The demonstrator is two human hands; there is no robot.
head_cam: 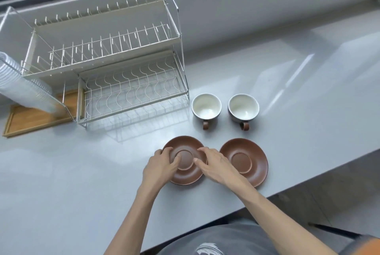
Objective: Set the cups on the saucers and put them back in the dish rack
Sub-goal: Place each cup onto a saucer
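Two brown saucers lie side by side on the grey counter. My left hand (161, 165) and my right hand (213, 164) both rest on the left saucer (185, 176), fingers curled over its left and right edges. The right saucer (244, 162) lies untouched, partly under my right wrist. Behind them stand two upright cups, white inside, with brown handles that point toward me: the left cup (206, 107) and the right cup (243, 108). The two-tier wire dish rack (131, 92) stands at the back left with both tiers bare.
A wooden tray (30, 118) lies left of the rack with a stack of clear plastic cups (22, 88) lying over it. The counter's front edge runs diagonally at the right, with floor and a chair below. A window ledge runs along the back.
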